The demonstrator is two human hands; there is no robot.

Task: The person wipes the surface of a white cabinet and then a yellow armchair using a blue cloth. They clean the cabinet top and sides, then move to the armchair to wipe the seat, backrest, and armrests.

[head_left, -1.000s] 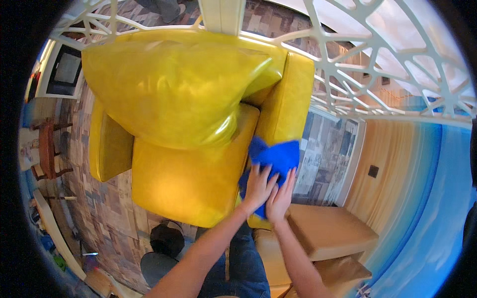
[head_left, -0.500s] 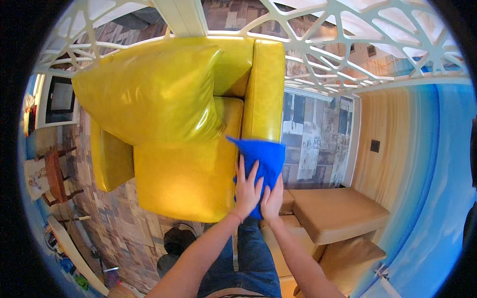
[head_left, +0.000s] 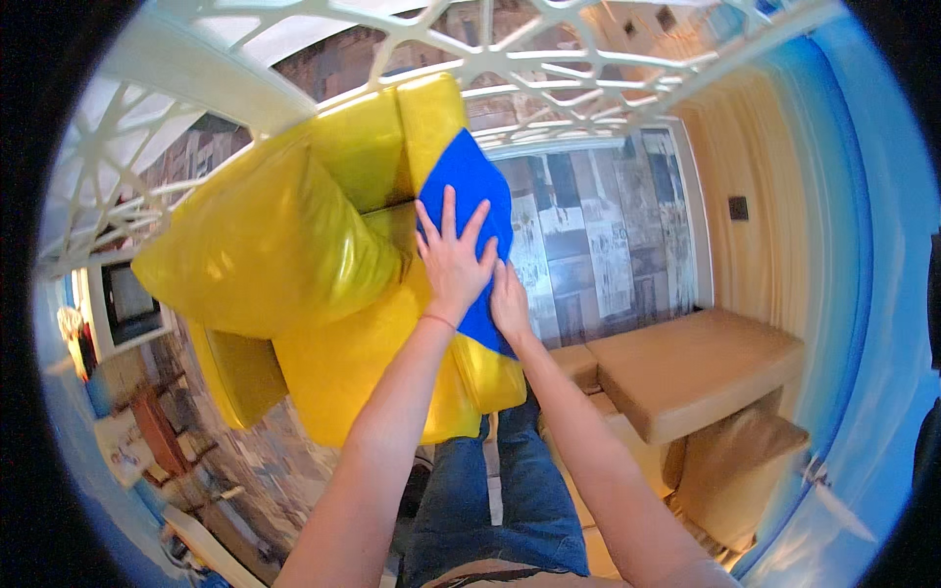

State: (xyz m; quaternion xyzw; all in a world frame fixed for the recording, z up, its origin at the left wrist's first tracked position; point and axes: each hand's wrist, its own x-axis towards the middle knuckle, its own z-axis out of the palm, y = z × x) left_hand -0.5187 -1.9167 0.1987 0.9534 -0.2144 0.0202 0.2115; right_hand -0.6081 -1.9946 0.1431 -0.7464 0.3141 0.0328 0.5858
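A blue cloth (head_left: pixel 463 169) lies draped lengthwise along the right armrest of a yellow leather-like armchair (head_left: pixel 358 377). My left hand (head_left: pixel 457 265) rests flat on top of it, its fingers spread and pointing away from me. Close beside it, my right hand (head_left: pixel 510 306) holds the cloth's right edge, on the outer side of the armrest. Part of its fingers is hidden there. A large yellow cushion (head_left: pixel 265 245) leans on the chair's seat and back, left of my hands.
Behind the chair runs a white lattice partition (head_left: pixel 490 49). To the right stand a tan padded bench (head_left: pixel 696 367) and a wood-patterned wall panel (head_left: pixel 745 167) beside a blue wall. Patchwork plank flooring (head_left: pixel 578 230) shows past the armrest. A small brown chair (head_left: pixel 160 431) is far left.
Both hands have moved forward along the armrest, and the cloth now lies spread farther toward the chair's back. The left fingers have spread wider. The view has turned and shifted.
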